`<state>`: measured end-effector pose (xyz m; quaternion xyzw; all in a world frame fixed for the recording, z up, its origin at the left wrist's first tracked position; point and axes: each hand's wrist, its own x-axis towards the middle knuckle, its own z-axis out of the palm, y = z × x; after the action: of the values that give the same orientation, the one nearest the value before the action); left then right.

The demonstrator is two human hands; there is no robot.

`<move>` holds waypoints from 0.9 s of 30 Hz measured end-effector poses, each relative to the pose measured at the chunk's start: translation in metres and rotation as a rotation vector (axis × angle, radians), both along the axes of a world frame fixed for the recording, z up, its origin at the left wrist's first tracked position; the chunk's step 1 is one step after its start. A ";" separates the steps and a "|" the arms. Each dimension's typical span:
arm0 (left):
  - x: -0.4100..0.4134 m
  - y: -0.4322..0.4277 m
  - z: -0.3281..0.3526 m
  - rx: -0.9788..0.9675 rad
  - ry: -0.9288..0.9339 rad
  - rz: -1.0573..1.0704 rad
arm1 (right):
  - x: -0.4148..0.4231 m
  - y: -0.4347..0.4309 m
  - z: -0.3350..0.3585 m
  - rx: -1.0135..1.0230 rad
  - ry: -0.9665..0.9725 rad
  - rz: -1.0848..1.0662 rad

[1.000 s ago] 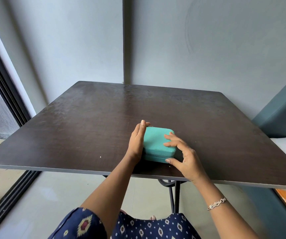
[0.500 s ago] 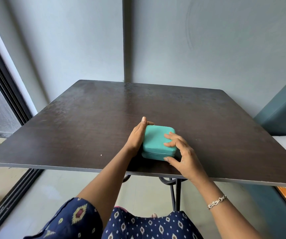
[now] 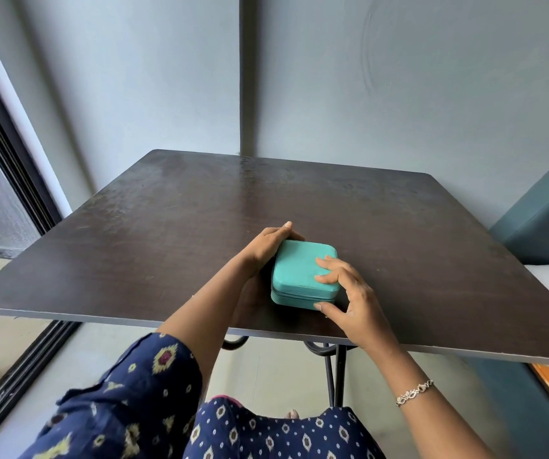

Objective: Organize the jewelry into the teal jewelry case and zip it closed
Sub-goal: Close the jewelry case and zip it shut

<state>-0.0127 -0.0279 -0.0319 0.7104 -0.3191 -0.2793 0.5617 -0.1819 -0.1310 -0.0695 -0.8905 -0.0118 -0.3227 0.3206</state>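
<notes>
- The teal jewelry case lies closed near the front edge of the table, with wide tabletop beyond it.
- My left hand cups its left side; my right hand pinches its near-right corner.

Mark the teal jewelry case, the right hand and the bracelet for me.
teal jewelry case [image 3: 294, 270]: head view, middle of its lid.
right hand [image 3: 355, 301]: head view, back of the hand.
bracelet [image 3: 413, 392]: head view, chain across the right wrist.
</notes>
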 end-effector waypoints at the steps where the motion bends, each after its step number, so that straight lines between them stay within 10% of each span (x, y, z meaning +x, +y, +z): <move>1: 0.003 0.000 0.000 -0.005 -0.011 0.004 | 0.000 0.000 0.000 0.002 0.000 -0.002; 15: 0.022 0.005 0.005 0.228 -0.202 -0.132 | 0.000 0.000 -0.002 0.004 -0.003 -0.019; 22: 0.019 0.003 -0.013 0.137 -0.682 0.060 | 0.000 0.002 0.000 0.008 -0.012 -0.026; 27: 0.025 0.005 0.004 0.279 -0.321 -0.084 | 0.000 0.002 0.001 0.003 0.004 -0.033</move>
<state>0.0123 -0.0234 -0.0276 0.8028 -0.3919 -0.2270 0.3878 -0.1822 -0.1286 -0.0690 -0.8906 0.0038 -0.3263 0.3168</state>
